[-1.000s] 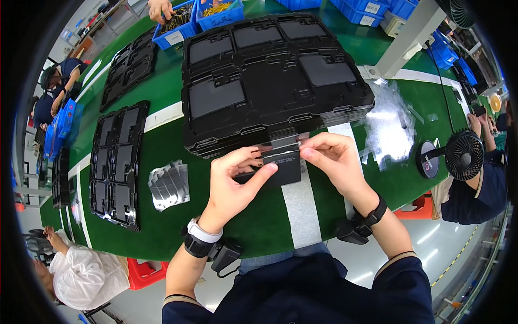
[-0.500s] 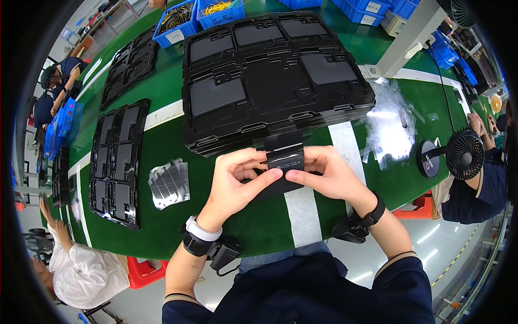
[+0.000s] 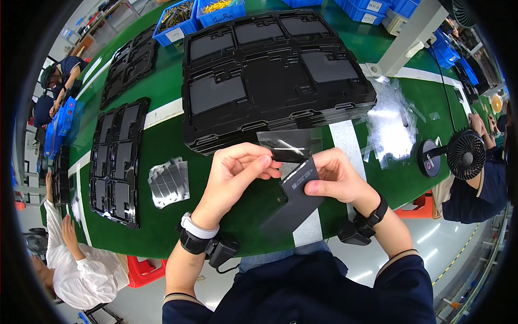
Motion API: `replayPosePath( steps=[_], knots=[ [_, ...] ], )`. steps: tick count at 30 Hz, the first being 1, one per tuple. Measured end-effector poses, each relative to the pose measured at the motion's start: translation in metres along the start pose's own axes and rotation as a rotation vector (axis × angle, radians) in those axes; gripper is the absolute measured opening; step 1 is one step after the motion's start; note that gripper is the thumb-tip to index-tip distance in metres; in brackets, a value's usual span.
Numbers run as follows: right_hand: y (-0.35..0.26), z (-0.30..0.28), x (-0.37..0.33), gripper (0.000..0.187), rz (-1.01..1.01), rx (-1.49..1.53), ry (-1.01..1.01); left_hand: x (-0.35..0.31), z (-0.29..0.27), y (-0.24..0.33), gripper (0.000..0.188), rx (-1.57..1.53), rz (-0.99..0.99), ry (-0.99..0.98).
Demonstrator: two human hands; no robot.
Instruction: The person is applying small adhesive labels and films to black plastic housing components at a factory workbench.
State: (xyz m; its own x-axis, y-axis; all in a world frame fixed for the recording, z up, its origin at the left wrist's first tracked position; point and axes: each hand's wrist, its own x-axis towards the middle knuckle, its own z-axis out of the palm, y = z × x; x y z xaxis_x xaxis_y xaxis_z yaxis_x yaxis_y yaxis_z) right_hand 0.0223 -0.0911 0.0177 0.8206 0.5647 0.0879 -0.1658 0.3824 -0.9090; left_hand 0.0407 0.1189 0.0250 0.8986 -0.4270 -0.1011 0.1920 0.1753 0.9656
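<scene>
My right hand (image 3: 341, 175) grips a flat dark grey battery-like pack (image 3: 295, 202) by its upper right end, thumb on top. Tilted, the pack slants down to the left, and its lower end is smeared by motion. Fine print and a shiny strip run along its upper edge. My left hand (image 3: 234, 171) is closed, thumb against forefinger, pinching the edge of a clear film sheet (image 3: 285, 141). The film spreads just above the pack; whether the two still touch, I cannot tell. Directly beyond my hands stands a stack of black moulded trays (image 3: 275, 81), grey flat pieces in most top compartments.
Left on the green table lie a black tray (image 3: 117, 162) of grey pieces and a pile of film sheets (image 3: 169, 183). Right are a heap of clear films (image 3: 391, 124), a small black fan (image 3: 464, 154) and a metal post (image 3: 404, 40). Blue bins (image 3: 221, 15) stand behind.
Both hands were together on the pack. Now the right hand holds it alone, turned aslant and lower, while the left has moved off with the film's edge.
</scene>
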Motion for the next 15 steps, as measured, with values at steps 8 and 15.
replayPosePath(
  steps=[8, 15],
  knots=[
    [0.0041, 0.0023, 0.0066, 0.019, 0.041, -0.165, 0.224, 0.0018, -0.003, -0.0033, 0.014, 0.041, 0.089, 0.046],
    [0.0043, 0.0057, 0.0082, 0.017, 0.032, -0.184, 0.288, 0.0024, -0.0019, -0.0051, 0.014, -0.006, 0.095, 0.049]
  ],
)
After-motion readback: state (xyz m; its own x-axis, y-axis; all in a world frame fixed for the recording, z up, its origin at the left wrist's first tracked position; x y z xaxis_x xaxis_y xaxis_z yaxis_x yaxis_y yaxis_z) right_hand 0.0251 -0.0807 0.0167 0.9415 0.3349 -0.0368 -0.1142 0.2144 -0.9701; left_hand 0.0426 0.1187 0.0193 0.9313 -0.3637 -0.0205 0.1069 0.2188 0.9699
